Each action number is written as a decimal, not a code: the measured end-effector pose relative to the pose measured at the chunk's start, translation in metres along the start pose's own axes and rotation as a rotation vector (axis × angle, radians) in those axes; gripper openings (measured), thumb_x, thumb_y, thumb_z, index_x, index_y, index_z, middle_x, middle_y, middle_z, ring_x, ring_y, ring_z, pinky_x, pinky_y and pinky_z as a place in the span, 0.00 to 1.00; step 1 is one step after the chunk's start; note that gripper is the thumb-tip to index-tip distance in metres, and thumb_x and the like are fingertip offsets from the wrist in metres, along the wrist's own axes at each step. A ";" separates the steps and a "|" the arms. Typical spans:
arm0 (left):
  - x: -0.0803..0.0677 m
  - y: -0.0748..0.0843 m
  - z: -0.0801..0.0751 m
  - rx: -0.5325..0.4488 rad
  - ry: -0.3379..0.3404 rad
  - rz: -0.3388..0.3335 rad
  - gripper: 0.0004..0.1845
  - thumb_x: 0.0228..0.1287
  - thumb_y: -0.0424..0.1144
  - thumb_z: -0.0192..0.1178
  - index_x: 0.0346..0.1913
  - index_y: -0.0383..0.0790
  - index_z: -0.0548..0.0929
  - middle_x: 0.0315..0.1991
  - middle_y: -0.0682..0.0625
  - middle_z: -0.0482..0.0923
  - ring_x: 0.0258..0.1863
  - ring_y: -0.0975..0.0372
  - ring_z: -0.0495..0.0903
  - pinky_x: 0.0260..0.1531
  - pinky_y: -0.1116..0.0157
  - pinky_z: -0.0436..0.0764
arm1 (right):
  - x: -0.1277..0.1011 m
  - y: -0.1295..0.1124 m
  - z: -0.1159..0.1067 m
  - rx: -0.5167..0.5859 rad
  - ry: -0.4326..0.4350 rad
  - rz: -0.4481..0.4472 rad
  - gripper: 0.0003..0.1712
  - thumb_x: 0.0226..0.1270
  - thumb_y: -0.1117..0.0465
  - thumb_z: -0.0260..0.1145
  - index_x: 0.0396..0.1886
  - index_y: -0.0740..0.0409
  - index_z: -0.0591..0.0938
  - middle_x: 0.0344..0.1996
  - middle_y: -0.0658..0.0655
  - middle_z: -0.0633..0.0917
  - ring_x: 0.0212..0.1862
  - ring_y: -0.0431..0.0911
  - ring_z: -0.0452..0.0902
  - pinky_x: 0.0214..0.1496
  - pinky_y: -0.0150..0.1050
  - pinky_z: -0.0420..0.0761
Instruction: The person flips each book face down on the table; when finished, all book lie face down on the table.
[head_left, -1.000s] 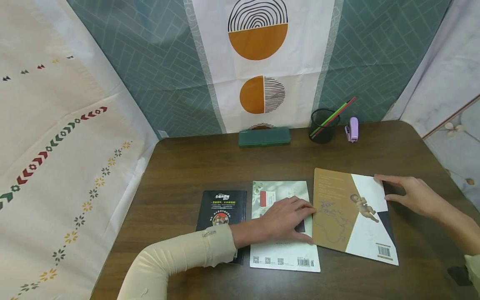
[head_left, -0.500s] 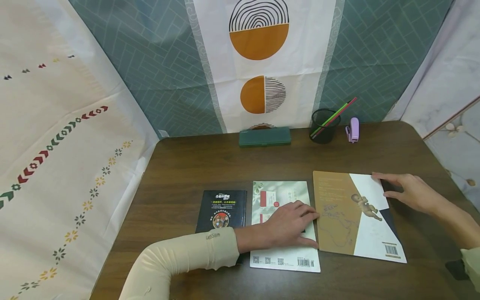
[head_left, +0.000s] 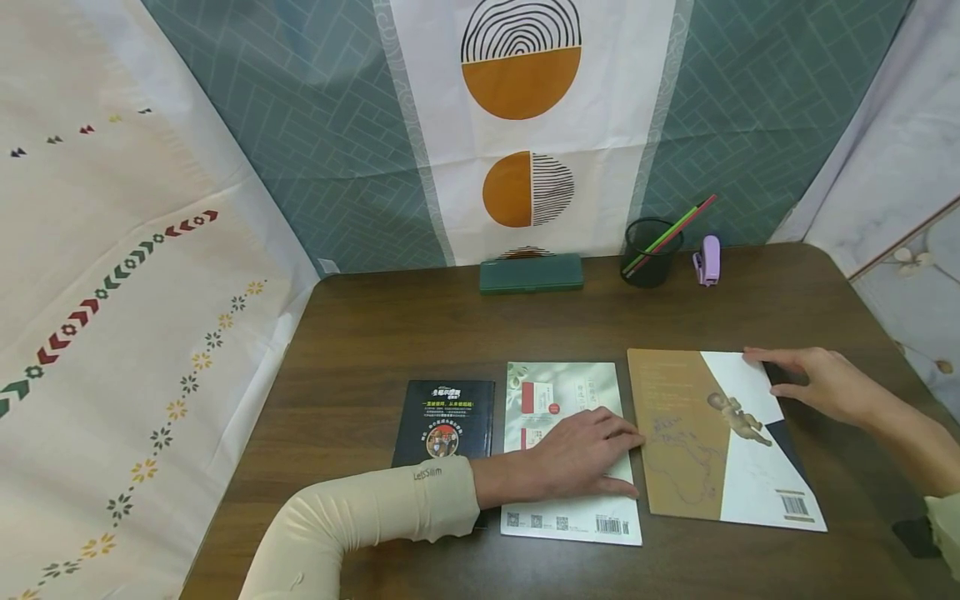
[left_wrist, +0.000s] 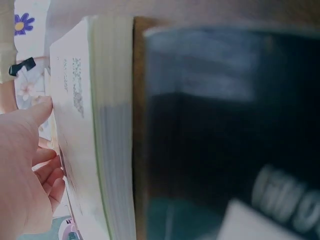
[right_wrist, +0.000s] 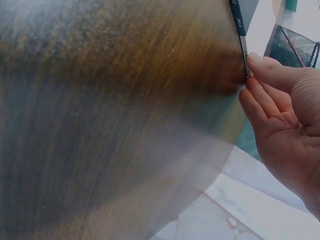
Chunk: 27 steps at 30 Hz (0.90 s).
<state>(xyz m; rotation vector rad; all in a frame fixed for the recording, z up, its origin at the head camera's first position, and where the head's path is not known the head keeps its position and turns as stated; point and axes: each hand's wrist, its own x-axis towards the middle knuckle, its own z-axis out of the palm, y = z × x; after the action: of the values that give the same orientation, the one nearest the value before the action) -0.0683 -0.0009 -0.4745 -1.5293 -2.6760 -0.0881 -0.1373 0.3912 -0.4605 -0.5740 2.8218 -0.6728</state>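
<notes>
Nearest me along the table's [head_left: 375, 333] front edge sit three books in a row. My left hand [head_left: 581, 454] lies flat on the green-white book [head_left: 558, 392] in the middle, fingers straight and a bit spread, tips right at the seam with the brown-white book [head_left: 675, 433]. The black book [head_left: 450, 412] is just left of that, partly under my sleeve [head_left: 375, 517].

My right hand [head_left: 813, 383] is at the brown-white book's far right corner, fingers straight and close together, tips on the cover, thumb at its edge. That book looks nearly square with the row, just beside its neighbour, so I'd say the lining-up is mostly done, maybe a small nudge left.

Room-wise: the table's right edge is close behind my right hand, not much slack there. Plenty of bare wood toward the back edge, where the green case [head_left: 531, 273], mesh pen cup [head_left: 651, 252] and purple stapler [head_left: 708, 259] stand well apart from the books.
</notes>
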 end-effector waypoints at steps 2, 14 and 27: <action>0.000 0.000 -0.001 0.000 -0.003 0.007 0.39 0.69 0.70 0.64 0.73 0.50 0.80 0.66 0.60 0.79 0.64 0.67 0.74 0.64 0.73 0.70 | -0.001 0.000 0.000 0.008 -0.005 0.007 0.39 0.58 0.74 0.79 0.71 0.73 0.76 0.68 0.78 0.75 0.66 0.80 0.70 0.59 0.72 0.74; -0.002 0.000 0.000 -0.009 0.010 0.037 0.36 0.70 0.69 0.63 0.72 0.51 0.81 0.66 0.61 0.80 0.63 0.68 0.75 0.64 0.74 0.70 | -0.005 -0.001 0.003 0.015 -0.003 0.005 0.39 0.57 0.74 0.79 0.70 0.74 0.77 0.67 0.80 0.75 0.65 0.81 0.70 0.59 0.72 0.73; -0.017 -0.039 -0.018 -0.208 -0.059 0.020 0.47 0.67 0.67 0.69 0.81 0.47 0.68 0.79 0.55 0.66 0.79 0.64 0.62 0.77 0.66 0.59 | -0.004 -0.038 0.016 0.034 0.104 -0.083 0.57 0.56 0.54 0.86 0.80 0.65 0.66 0.73 0.78 0.69 0.65 0.82 0.69 0.55 0.79 0.73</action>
<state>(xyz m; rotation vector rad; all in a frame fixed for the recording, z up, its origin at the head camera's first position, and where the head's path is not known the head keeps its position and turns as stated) -0.0933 -0.0363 -0.4589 -1.6381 -2.7721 -0.3351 -0.1169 0.3555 -0.4567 -0.6719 2.8893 -0.7858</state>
